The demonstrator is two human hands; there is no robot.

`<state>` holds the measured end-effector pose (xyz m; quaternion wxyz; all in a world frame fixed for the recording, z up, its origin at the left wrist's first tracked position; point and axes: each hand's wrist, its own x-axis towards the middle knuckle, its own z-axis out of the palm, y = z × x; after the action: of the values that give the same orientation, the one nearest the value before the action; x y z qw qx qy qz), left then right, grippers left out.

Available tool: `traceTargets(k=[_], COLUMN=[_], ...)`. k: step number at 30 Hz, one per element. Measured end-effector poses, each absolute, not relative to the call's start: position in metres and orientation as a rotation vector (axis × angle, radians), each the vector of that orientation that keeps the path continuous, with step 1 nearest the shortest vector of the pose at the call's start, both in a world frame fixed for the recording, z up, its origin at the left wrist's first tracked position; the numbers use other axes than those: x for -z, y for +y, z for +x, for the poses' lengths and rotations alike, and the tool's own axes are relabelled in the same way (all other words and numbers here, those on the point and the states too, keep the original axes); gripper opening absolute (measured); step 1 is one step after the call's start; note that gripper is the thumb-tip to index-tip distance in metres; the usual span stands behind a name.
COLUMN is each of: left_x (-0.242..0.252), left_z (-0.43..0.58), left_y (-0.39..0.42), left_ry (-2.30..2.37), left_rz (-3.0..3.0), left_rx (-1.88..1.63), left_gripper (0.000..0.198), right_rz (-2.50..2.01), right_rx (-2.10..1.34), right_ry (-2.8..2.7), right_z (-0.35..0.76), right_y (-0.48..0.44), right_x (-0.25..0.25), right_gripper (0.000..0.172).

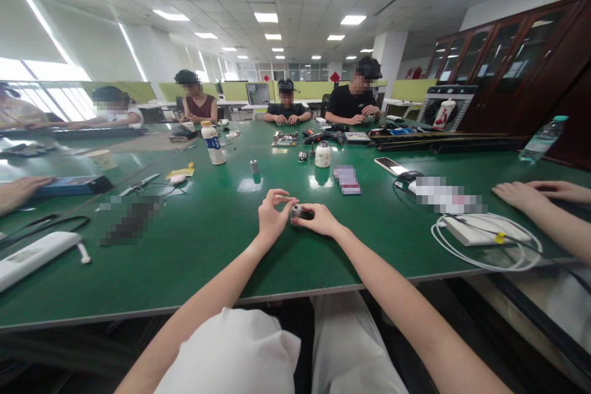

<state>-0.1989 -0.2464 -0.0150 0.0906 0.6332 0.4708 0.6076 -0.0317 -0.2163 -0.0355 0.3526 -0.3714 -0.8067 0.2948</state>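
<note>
The table's (207, 252) near edge runs across just below the forearms, which cross it from the lap. A little in from that edge, at the middle, a small metal part (296, 210) sits on the green top. The left hand (272, 217) pinches the part's top with thumb and forefinger, the other fingers raised. The right hand (322, 220) clamps its fingers round the part's right side.

Bare green lies open near and to either side of the hands. Further left is a white device (32, 255); further right, a coiled white cable (480, 240) and a co-worker's hands (521, 194). Beyond the part stand a grey cylinder (254, 166), a white jar (322, 154) and a bottle (213, 143). People sit along the far edge, and dark cabinets (508, 61) line the right wall.
</note>
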Motion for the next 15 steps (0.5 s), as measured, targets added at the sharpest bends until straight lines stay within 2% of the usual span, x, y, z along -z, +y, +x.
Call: traceTargets(k=[4,10,15], left_x=[0.018,0.030,0.031], left_z=[-0.210,-0.223,-0.222], left_y=[-0.239,-0.230,-0.232], left_ry=[1.583,1.776,1.808], left_rz=[1.850,1.962,2.038], left_rx=[-1.745,-1.166,-1.070], left_gripper=[0.022,0.015,0.016], right_rz=[-0.936,-0.936,-0.937], right_rx=[-0.774,-0.787,-0.793], right_ry=[-2.065,-2.068,-2.081], right_z=[-0.032,-0.032,-0.032], right_y=[-0.216,-0.215,-0.215], right_x=[0.037,0.038,0.036], right_gripper=[0.036,0.036,0.036])
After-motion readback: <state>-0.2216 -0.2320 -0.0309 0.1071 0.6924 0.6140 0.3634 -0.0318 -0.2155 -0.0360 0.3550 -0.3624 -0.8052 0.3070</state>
